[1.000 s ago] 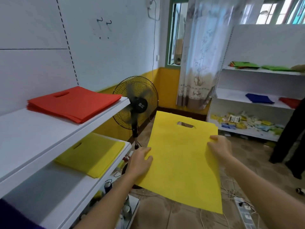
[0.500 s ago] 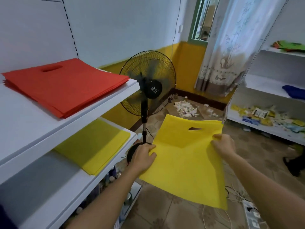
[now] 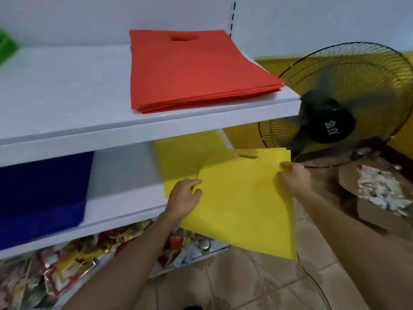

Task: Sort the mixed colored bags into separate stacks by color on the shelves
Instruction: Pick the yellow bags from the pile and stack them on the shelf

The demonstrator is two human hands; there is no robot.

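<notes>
I hold a flat yellow bag [image 3: 241,198] by both side edges: my left hand [image 3: 184,196] pinches its left edge, my right hand [image 3: 291,179] grips its right edge. Its handle end reaches over the front of the middle shelf [image 3: 125,198], above a yellow stack [image 3: 181,162] lying there. A red stack [image 3: 192,68] lies on the top shelf [image 3: 67,90]. A blue stack [image 3: 42,193] lies at the left of the middle shelf. Something green [image 3: 6,47] shows at the top left edge.
A black standing fan [image 3: 339,104] stands just right of the shelves, close to my right hand. A cardboard box [image 3: 375,193] of white scraps sits on the floor below it. Mixed packets [image 3: 67,265] fill the bottom shelf. A black cable [image 3: 315,285] runs across the tiles.
My view has turned left toward the shelves. Both hands have carried the yellow bag left to the middle shelf, so its handle end now overlaps the yellow stack.
</notes>
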